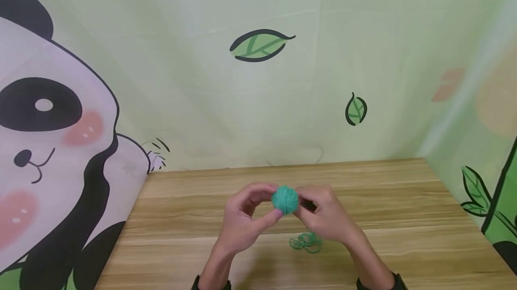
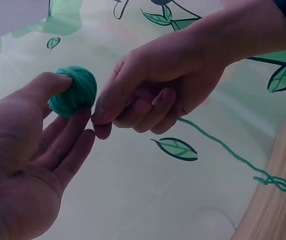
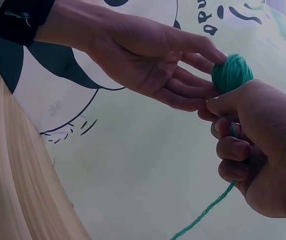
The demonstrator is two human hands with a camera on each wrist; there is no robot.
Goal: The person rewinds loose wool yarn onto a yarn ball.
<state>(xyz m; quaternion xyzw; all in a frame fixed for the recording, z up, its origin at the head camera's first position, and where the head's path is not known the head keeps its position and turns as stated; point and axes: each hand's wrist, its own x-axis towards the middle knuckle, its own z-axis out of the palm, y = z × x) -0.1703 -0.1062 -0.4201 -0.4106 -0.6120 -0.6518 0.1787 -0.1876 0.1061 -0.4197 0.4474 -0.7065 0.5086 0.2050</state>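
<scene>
While the left hand (image 1: pixel 242 222) pinches the green yarn ball (image 1: pixel 285 199) above the table's middle, the right hand (image 1: pixel 323 218) grips its strand; most looks wound, with loose yarn (image 1: pixel 307 241) at five o'clock remaining.

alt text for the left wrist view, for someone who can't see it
A left hand holds a small green yarn ball between thumb and fingertips, while the right hand pinches the yarn beside it. A loose green strand trails from the right hand down to a tangle on the wooden table, against a leaf-printed backdrop.
</scene>
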